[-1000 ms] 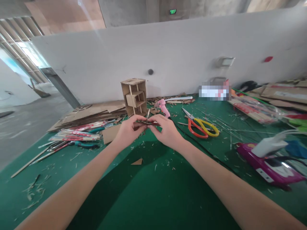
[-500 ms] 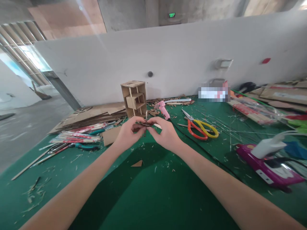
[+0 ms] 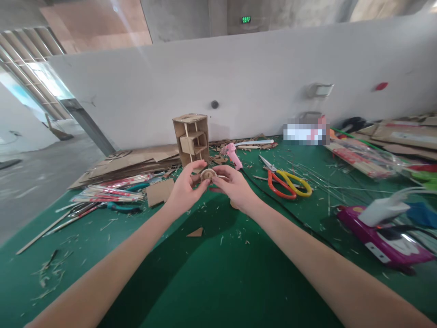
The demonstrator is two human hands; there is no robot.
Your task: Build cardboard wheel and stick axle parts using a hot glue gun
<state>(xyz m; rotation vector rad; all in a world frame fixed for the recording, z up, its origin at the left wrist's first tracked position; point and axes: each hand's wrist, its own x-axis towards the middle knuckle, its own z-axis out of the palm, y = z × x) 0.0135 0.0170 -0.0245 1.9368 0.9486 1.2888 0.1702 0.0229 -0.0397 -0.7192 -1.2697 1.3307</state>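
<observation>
Between my two hands, above the green table, is a small round brown disc [image 3: 207, 175], which looks like cardboard with a pale rim. My left hand [image 3: 188, 184] pinches its left side between thumb and fingers. On the opposite edge my right hand [image 3: 233, 186] has its thumb and fingertips closed. A thin pale stick [image 3: 222, 177] shows beside the right fingers; whether it joins the disc I cannot tell. Behind the hands stands a cardboard shelf box [image 3: 191, 140] with several compartments and pale sticks at its front.
Right of the hands lie a pink glue gun [image 3: 232, 155] and scissors [image 3: 285, 182] with red and yellow handles. A magenta power strip [image 3: 382, 241] is at the right. Cardboard sheets [image 3: 136, 166], bundled sticks [image 3: 109, 193] and pliers [image 3: 123, 209] lie left. A cardboard scrap [image 3: 195, 232] sits in front.
The disc has turned from nearly edge-on to showing its round face. My fingers have shifted around it, and the upright stick seen above it before no longer shows there.
</observation>
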